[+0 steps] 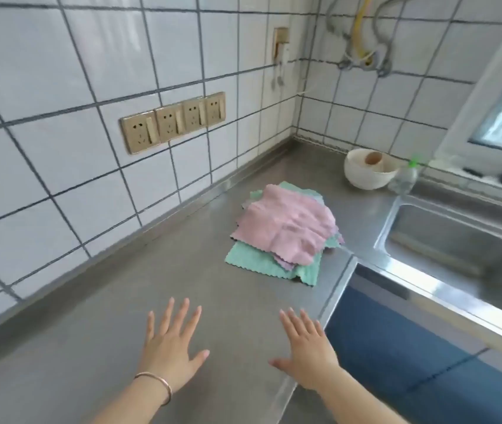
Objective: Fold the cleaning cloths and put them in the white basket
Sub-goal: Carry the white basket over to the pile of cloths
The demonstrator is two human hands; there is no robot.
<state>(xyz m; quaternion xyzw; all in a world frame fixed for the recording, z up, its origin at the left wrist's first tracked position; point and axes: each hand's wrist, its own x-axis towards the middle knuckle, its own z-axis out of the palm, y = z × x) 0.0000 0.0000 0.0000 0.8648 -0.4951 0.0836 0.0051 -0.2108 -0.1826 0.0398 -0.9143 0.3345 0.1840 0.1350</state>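
Observation:
A loose pile of cleaning cloths [286, 231] lies on the steel counter [158, 270], a pink one on top, green and lilac ones beneath. A white round basket [362, 179] stands at the back near the corner, with a brownish object inside it. My left hand [171, 347], with a bracelet on the wrist, is held flat over the counter in front of the pile, fingers spread, holding nothing. My right hand [307, 353] is beside it near the counter's edge, also flat with fingers apart and empty. Both hands are well short of the cloths.
A steel sink [457, 258] is set into the counter on the right, with a tap at the frame's edge. A clear bottle with a green cap [404, 179] stands next to the basket. Tiled walls with a row of sockets [173, 123] border the counter.

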